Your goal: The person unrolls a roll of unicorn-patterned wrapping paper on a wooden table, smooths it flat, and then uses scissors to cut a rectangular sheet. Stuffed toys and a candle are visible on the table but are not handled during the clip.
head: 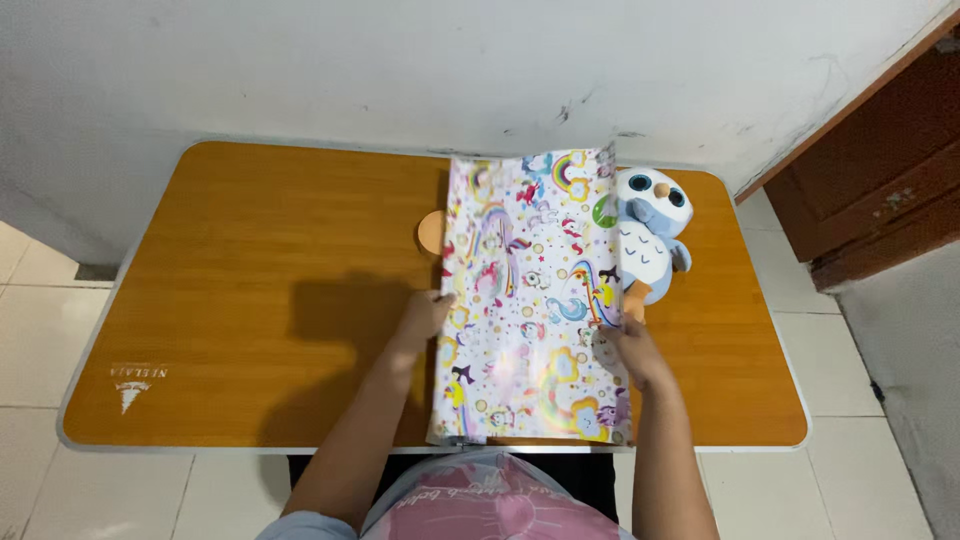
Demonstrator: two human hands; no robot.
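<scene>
Head view, looking down on a low wooden table [230, 290] with rounded corners and a pale rim, set on white floor tiles [30, 340] against a white wall [400, 60]. At far left, bare orange-brown tabletop with a small white emblem near the front corner. Toward centre, shadow of arm and head falling across the wood. Left hand [425, 315] resting at the left edge of a sheet of wrapping paper [530, 300], fingers curled onto that edge and pinching it; forearm running back toward the bottom of the frame. Sheet glossy, printed with unicorns, rainbows, stars and flowers on a white ground, lying lengthwise from the front rim of the table almost to the wall, far end curling slightly upward. Small round orange tab [430, 232] showing just left of the sheet, partly covered by it; nature of this part not discernible. Right hand [628, 345] at the right edge of the sheet, fingers closed on the paper's margin, thumb on top. Just right of the sheet's far half, and touching its edge, a plush owl [650, 235], blue and white with large round eyes and orange feet, lying on its back with head toward the wall. At far right, dark brown wooden door [880, 170], well apart from the table. At bottom centre, pink printed garment [490, 500] of the wearer.
</scene>
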